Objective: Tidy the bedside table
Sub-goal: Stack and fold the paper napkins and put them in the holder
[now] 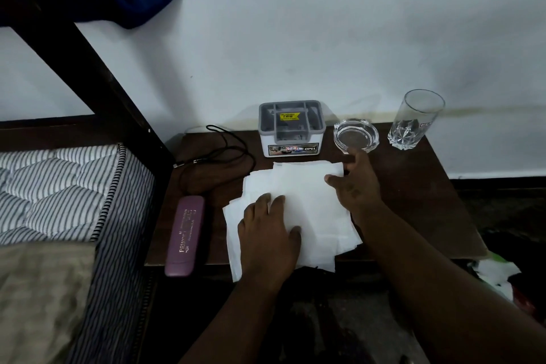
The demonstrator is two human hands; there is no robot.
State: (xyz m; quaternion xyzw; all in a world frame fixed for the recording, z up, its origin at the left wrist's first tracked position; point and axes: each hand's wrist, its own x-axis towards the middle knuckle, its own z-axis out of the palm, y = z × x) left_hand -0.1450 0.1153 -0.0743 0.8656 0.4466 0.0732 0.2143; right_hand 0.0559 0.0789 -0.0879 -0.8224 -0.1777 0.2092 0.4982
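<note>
The dark wooden bedside table (419,201) stands against a white wall, with a striped mattress (59,186) to its left. Your left hand (267,238) lies flat, fingers spread, pressing on a loose stack of white paper napkins (307,207) at the table's front edge, some sheets overhanging it. Your right hand (359,186) rests open at the stack's right edge, thumb on the top sheet, gripping nothing. Behind the napkins sits a grey-and-white holder box (291,128), then a glass ashtray (356,134) and an upright tumbler (413,118) to its right. A purple case (185,235) and a black cord (221,151) lie on the left.
</note>
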